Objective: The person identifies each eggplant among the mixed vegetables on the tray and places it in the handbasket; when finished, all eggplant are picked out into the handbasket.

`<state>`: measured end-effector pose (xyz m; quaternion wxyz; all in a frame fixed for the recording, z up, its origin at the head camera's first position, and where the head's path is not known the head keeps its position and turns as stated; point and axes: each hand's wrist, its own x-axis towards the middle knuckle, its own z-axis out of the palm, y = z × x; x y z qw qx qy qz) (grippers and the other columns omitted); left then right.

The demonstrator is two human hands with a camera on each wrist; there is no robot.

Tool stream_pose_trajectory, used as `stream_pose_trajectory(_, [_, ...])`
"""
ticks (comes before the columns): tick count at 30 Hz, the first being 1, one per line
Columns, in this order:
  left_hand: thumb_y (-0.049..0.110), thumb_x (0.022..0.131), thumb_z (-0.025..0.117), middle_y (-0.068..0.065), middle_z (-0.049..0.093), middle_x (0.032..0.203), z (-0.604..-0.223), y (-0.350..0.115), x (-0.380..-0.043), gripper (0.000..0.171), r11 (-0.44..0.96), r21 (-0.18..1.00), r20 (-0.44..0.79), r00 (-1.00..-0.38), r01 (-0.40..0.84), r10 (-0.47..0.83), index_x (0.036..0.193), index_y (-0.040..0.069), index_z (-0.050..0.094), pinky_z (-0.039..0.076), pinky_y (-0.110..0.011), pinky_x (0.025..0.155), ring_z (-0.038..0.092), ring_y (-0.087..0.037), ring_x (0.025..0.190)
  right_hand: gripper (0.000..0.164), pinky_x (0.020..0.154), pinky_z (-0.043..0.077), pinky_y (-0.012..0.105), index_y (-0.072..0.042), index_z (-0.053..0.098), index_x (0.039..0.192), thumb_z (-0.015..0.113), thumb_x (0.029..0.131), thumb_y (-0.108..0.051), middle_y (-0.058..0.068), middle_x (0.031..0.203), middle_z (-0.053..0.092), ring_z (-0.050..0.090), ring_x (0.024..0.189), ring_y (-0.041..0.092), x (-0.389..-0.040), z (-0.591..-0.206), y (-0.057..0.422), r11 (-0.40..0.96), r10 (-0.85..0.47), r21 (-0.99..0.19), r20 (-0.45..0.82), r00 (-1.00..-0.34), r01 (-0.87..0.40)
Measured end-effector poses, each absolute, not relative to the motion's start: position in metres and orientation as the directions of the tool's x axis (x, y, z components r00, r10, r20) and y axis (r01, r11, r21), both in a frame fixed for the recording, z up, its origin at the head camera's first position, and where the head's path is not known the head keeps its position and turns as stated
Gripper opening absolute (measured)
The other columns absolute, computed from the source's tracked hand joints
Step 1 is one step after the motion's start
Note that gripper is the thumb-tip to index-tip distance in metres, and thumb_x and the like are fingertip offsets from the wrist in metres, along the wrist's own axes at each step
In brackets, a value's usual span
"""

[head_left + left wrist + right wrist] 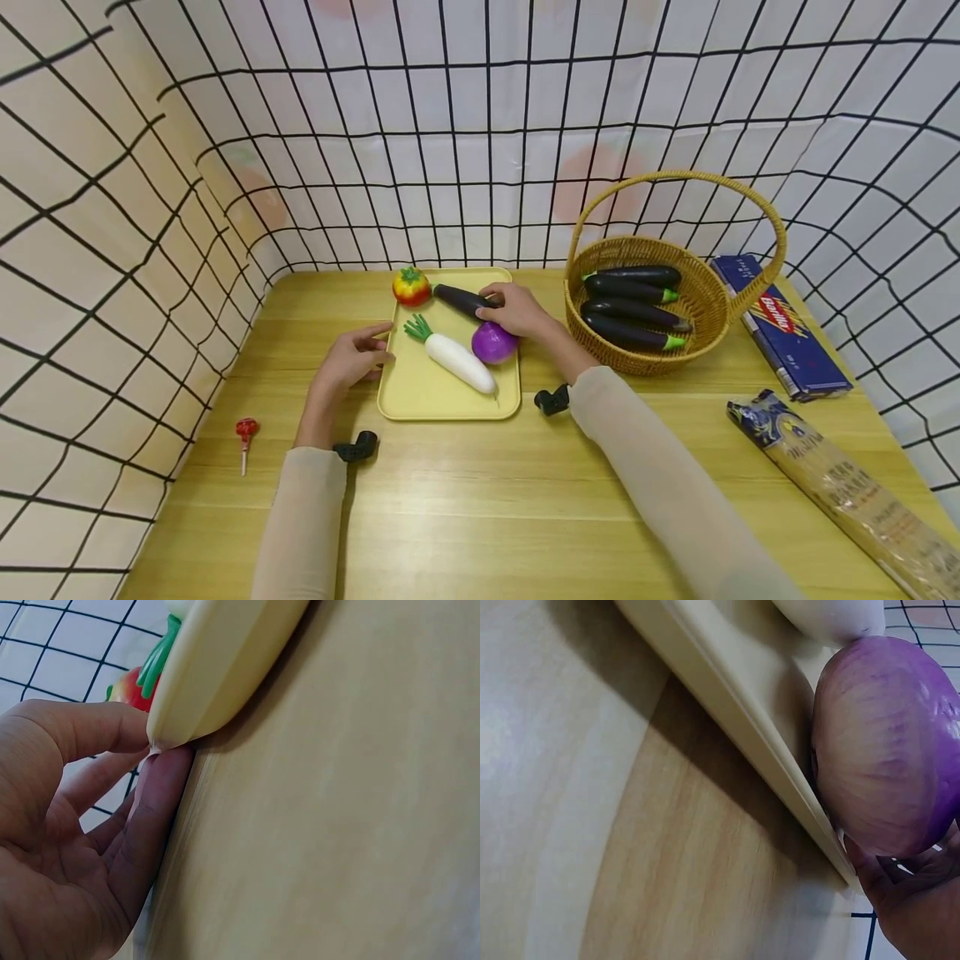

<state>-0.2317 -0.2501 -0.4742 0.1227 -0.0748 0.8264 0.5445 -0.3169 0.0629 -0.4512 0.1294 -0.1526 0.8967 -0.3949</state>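
Note:
A yellow tray holds a white radish, a purple onion, an eggplant and a red-and-yellow tomato-like piece with a green top. My left hand is at the tray's left rim; in the left wrist view its thumb and fingers pinch the rim. Over the far right of the tray, my right hand grips the blunt end of the eggplant, just behind the onion. In the right wrist view the onion hides most of that hand and the eggplant.
To the right stands a wicker basket with a tall handle and several eggplants inside. Beyond it lie a blue Barilla box and a long noodle packet. A red lollipop lies at left. Black wire grid encloses the wooden table.

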Motion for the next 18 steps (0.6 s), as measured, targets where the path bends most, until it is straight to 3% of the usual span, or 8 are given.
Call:
stream_pose_trajectory(8, [0.009,0.094,0.072,-0.012,0.059,0.119,-0.475,-0.246,-0.233,0.062,0.388,0.885,-0.284,-0.959,-0.258,0.010,0.152,0.024,0.055,0.061,-0.027,0.070,0.058,-0.019,0.094,0.047,0.115,0.044,0.048,-0.010,0.057,0.144,0.067,0.101,-0.026,0.019,0.146,0.057,0.054,0.135,0.035,-0.314,-0.445,0.075,0.634,-0.356,-0.752,-0.075,-0.931,-0.182])
stream_pose_trajectory(18, [0.008,0.094,0.071,-0.011,0.058,0.117,-0.473,-0.248,-0.232,0.063,0.385,0.885,-0.287,-0.958,-0.263,0.006,0.153,0.022,0.053,0.061,-0.026,0.070,0.057,-0.018,0.094,0.048,0.117,0.041,0.047,-0.009,0.056,0.145,0.067,0.100,-0.021,0.014,0.146,0.060,0.054,0.136,0.034,-0.300,-0.426,0.089,0.624,-0.377,-0.736,0.012,-0.926,-0.264])
